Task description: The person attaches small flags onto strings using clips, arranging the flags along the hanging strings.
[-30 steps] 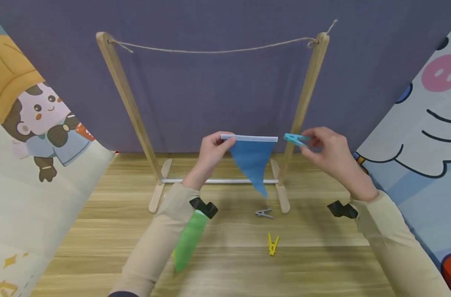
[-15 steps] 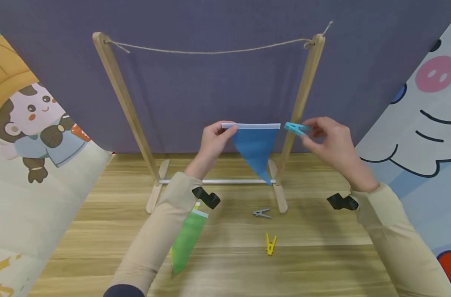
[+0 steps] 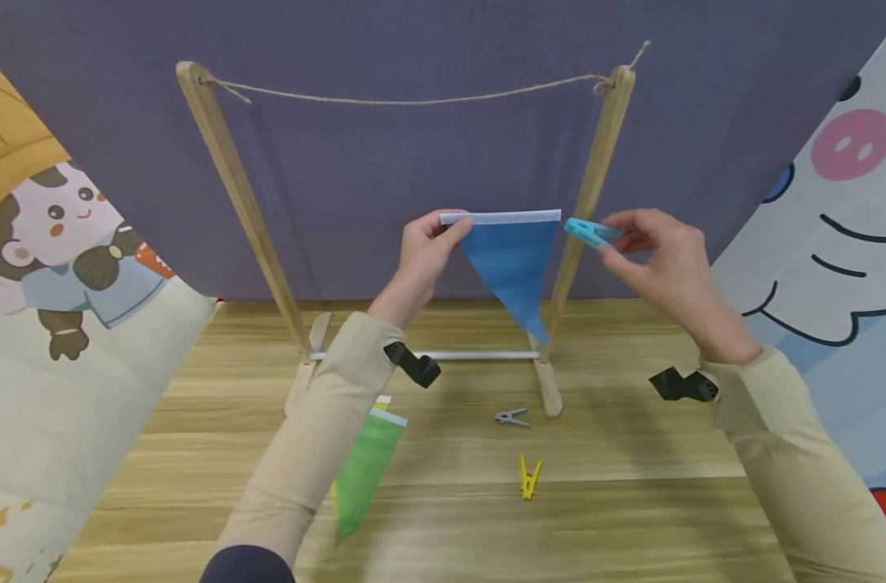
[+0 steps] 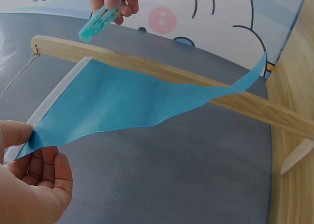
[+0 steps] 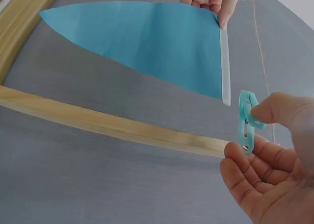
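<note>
Head view: a person's left hand [image 3: 427,255] pinches one end of the white top band of a blue pennant [image 3: 512,263], which hangs point down between the hands. The right hand [image 3: 665,263] grips a turquoise clothespin [image 3: 589,232] by its handles, its nose just beside the band's free end; right wrist view shows a gap between them. Behind that gap, near the right hand, rises a wooden post [image 3: 596,170]; its twin [image 3: 242,190] stands beyond the left hand. A thin string [image 3: 406,102] sags between the post tops, above both hands. Below the hands, a white rod [image 3: 479,355] joins the posts near the tabletop [image 3: 632,502]; the left sleeve [image 3: 326,421] covers part of it. Under the left forearm, partly hidden, a green pennant [image 3: 368,478] overlaps a yellow one [image 3: 383,402]. Between the forearms lie a gray clothespin [image 3: 512,417] and, nearer the person, a yellow clothespin [image 3: 530,478].
</note>
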Demonstrator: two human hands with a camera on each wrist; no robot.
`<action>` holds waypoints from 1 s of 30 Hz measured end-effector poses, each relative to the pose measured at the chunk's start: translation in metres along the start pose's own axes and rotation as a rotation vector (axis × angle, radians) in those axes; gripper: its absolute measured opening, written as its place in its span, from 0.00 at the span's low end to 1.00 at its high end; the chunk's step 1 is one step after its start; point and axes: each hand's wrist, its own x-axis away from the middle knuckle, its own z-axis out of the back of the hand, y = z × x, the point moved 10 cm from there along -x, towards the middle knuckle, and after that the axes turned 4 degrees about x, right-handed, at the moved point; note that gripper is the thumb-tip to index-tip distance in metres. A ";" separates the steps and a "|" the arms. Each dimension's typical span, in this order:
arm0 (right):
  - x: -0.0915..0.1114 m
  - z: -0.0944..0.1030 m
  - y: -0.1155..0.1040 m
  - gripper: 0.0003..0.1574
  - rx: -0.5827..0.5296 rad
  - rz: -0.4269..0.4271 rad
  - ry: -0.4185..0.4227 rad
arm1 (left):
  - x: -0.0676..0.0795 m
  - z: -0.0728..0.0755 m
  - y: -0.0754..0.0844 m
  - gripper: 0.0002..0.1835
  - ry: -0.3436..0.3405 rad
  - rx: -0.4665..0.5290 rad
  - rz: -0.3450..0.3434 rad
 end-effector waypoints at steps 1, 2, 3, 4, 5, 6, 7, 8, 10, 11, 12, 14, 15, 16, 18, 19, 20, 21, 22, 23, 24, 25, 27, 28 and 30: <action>-0.002 0.002 -0.001 0.16 -0.002 0.004 0.006 | -0.002 -0.001 0.003 0.11 0.002 -0.001 -0.006; -0.004 0.004 -0.003 0.15 0.001 0.009 0.011 | -0.003 -0.001 0.006 0.11 0.004 -0.001 -0.011; -0.006 0.006 -0.004 0.15 0.003 0.013 0.016 | -0.005 -0.001 0.009 0.11 0.005 -0.002 -0.017; -0.008 0.008 -0.005 0.15 0.006 0.017 0.021 | -0.006 -0.002 0.011 0.11 0.007 -0.001 -0.019; -0.010 0.010 -0.006 0.15 0.010 0.020 0.026 | -0.008 -0.003 0.014 0.11 0.009 0.001 -0.021; -0.012 0.012 -0.007 0.15 0.014 0.024 0.031 | -0.009 -0.003 0.016 0.11 0.011 0.003 -0.021; -0.014 0.014 -0.008 0.15 0.016 0.028 0.035 | -0.011 -0.004 0.019 0.11 0.013 0.006 -0.022; -0.016 0.016 -0.009 0.16 0.020 0.032 0.039 | -0.013 -0.004 0.021 0.11 0.015 0.009 -0.022; -0.020 0.019 -0.010 0.16 0.024 0.040 0.048 | -0.016 -0.007 0.026 0.11 0.014 0.020 -0.026; -0.022 0.021 -0.011 0.16 0.026 0.043 0.051 | -0.018 -0.008 0.029 0.11 0.011 0.024 -0.030; -0.023 0.023 -0.012 0.16 0.024 0.043 0.053 | -0.019 -0.010 0.032 0.11 0.008 0.026 -0.035; -0.026 0.026 -0.013 0.16 0.027 0.046 0.059 | -0.022 -0.013 0.038 0.11 0.001 0.034 -0.044; -0.027 0.028 -0.014 0.16 0.027 0.046 0.062 | -0.023 -0.015 0.041 0.11 -0.002 0.038 -0.049; -0.029 0.030 -0.015 0.16 0.026 0.046 0.064 | -0.024 -0.016 0.044 0.11 -0.004 0.037 -0.053; -0.032 0.033 -0.015 0.15 0.025 0.043 0.067 | -0.027 -0.018 0.049 0.11 -0.003 0.041 -0.056; -0.034 0.035 -0.016 0.15 0.027 0.042 0.068 | -0.028 -0.019 0.051 0.11 -0.001 0.046 -0.057; -0.035 0.036 -0.016 0.15 0.027 0.038 0.068 | -0.029 -0.020 0.053 0.11 0.001 0.045 -0.057; -0.036 0.037 -0.016 0.15 0.025 0.033 0.068 | -0.029 -0.020 0.054 0.11 0.003 0.042 -0.058; -0.037 0.038 -0.016 0.15 0.027 0.029 0.066 | -0.030 -0.020 0.056 0.11 0.005 0.038 -0.056; -0.038 0.039 -0.017 0.15 0.031 0.025 0.066 | -0.031 -0.021 0.057 0.11 0.006 0.034 -0.055; -0.040 0.041 -0.017 0.15 0.034 0.022 0.064 | -0.032 -0.021 0.057 0.11 0.007 0.032 -0.054; -0.041 0.042 -0.017 0.15 0.037 0.016 0.062 | -0.033 -0.022 0.059 0.11 0.008 0.030 -0.056; -0.044 0.043 -0.017 0.15 0.045 0.007 0.056 | -0.034 -0.022 0.061 0.11 0.011 0.032 -0.058; -0.045 0.044 -0.018 0.15 0.050 0.000 0.053 | -0.035 -0.022 0.061 0.12 0.012 0.035 -0.058; -0.049 0.047 -0.018 0.15 0.049 -0.014 0.050 | -0.037 -0.023 0.063 0.12 0.014 0.044 -0.057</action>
